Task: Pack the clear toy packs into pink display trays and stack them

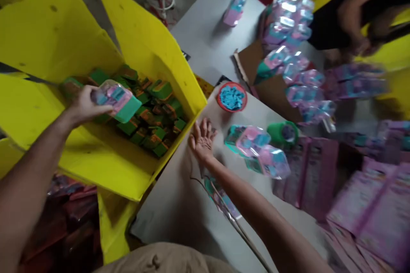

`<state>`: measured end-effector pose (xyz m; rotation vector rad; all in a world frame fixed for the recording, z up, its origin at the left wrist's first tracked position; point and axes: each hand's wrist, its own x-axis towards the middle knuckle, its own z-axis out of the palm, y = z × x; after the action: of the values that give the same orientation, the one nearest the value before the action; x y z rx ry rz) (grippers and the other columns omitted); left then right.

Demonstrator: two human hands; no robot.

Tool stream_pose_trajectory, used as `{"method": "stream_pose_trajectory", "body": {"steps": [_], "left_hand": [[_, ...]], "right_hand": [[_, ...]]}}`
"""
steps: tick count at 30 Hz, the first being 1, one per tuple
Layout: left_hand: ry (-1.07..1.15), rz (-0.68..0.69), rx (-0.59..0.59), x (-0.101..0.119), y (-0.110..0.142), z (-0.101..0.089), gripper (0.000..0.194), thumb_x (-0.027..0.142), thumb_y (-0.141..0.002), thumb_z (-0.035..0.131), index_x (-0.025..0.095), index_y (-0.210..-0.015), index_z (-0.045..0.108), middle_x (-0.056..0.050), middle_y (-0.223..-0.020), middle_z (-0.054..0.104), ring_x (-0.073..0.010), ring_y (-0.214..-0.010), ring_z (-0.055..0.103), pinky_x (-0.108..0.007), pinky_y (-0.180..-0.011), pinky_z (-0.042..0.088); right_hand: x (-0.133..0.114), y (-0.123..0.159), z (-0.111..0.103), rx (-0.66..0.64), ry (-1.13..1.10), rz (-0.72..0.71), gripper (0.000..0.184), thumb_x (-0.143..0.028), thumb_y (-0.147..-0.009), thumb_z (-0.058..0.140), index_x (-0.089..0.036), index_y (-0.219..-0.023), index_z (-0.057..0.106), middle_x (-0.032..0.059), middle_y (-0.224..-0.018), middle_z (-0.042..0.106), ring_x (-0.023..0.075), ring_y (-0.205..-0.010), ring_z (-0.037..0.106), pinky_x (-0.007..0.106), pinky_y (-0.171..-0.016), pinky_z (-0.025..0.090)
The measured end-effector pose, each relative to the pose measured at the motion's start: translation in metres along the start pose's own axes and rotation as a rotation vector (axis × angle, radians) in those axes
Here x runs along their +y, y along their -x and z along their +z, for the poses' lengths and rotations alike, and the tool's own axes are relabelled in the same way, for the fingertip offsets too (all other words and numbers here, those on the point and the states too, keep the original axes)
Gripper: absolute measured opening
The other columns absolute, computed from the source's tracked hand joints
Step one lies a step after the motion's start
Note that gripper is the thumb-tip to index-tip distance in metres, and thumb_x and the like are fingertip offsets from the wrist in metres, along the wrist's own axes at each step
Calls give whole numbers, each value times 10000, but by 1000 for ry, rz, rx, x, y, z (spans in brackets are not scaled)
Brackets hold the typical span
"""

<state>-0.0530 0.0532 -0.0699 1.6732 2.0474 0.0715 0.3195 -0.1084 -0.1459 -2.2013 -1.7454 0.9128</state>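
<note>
My left hand (pixel 83 104) is closed around a clear plastic pack with a pink and teal toy (pixel 115 100), held over a big yellow bin (pixel 150 42). Several green and orange boxes (pixel 150 115) fill the bin's bottom. My right hand (pixel 202 140) rests palm up and empty on the grey table (pixel 179 204), fingers spread. To the right of that hand lie a few more clear pink and teal packs (pixel 259 149).
A red round lid with blue pieces (pixel 232 97) sits beyond my right hand, a green roll (pixel 283 133) to its right. More packs pile up in a cardboard box (pixel 272 89). Pink printed cards (pixel 361 204) are stacked at right. Another person's arm (pixel 352 13) reaches in at the top right.
</note>
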Motion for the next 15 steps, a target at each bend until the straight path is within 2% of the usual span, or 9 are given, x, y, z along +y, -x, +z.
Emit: {"method": "stream_pose_trajectory", "body": {"steps": [1, 3, 5, 6, 8, 10, 11, 13, 15], "left_hand": [[74, 56, -13, 20, 33, -17, 1197, 977, -519, 649, 109, -1335, 535, -17, -1141, 683, -241, -1044, 686, -533, -977, 581], [257, 189, -67, 60, 104, -32, 1022, 838, -548, 754, 269, -1368, 529, 26, -1147, 675, -235, -977, 703, -477, -919, 617], [404, 378, -137, 98, 169, -19, 834, 618, -640, 798, 376, -1387, 515, 12, -1223, 647, -268, -1020, 709, -457, -912, 630], [425, 464, -147, 118, 196, -2, 772, 517, -656, 797, 395, -1370, 528, -7, -1229, 636, -291, -1053, 702, -462, -915, 630], [396, 506, -208, 157, 233, 45, 725, 367, -672, 783, 359, -1357, 545, -60, -1216, 620, -316, -1053, 694, -467, -911, 634], [317, 480, -315, 193, 252, 99, 753, 307, -675, 788, 281, -1388, 545, -130, -1260, 604, -366, -1090, 684, -508, -946, 623], [285, 470, -345, 208, 256, 124, 764, 289, -688, 787, 249, -1411, 539, -160, -1297, 594, -394, -1137, 669, -530, -972, 612], [284, 541, -410, 227, 258, 160, 825, 254, -689, 805, 213, -1461, 516, -191, -1379, 575, -428, -1264, 612, -550, -1056, 574], [348, 643, -467, 226, 256, 173, 869, 221, -678, 816, 201, -1491, 508, -196, -1423, 580, -425, -1316, 589, -550, -1109, 541]], "right_hand": [[0, -1, -12, -18, -96, 15, 597, -216, -969, 527, -136, -1560, 547, 202, -1751, 281, 405, -1647, 163, 720, -1269, 112], [7, 9, -43, -32, -235, 44, 498, -187, -973, 481, -151, -1437, 659, 195, -1612, 526, 333, -1541, 439, 635, -1248, 320], [19, 38, -83, 43, -378, 24, 455, -217, -1019, 398, -158, -1355, 700, 169, -1411, 703, 262, -1339, 650, 497, -1135, 510], [25, 57, -104, 123, -466, 1, 445, -241, -1032, 386, -161, -1330, 707, 156, -1339, 744, 245, -1261, 699, 451, -1081, 553], [31, 98, -143, 328, -610, -51, 381, -277, -1022, 451, -177, -1261, 729, 133, -1245, 783, 240, -1162, 742, 425, -1025, 581], [33, 124, -171, 475, -611, -67, 313, -288, -1010, 517, -192, -1201, 745, 106, -1113, 811, 235, -1046, 769, 424, -979, 594], [31, 127, -179, 500, -584, -76, 296, -297, -1011, 533, -197, -1189, 747, 95, -1061, 815, 232, -1001, 773, 425, -960, 598], [26, 113, -177, 443, -538, -115, 312, -313, -1016, 526, -198, -1210, 742, 87, -1029, 813, 233, -973, 770, 431, -946, 604], [17, 80, -157, 299, -483, -135, 394, -282, -1005, 468, -182, -1290, 721, 103, -1088, 812, 244, -1025, 765, 447, -970, 607]]}}
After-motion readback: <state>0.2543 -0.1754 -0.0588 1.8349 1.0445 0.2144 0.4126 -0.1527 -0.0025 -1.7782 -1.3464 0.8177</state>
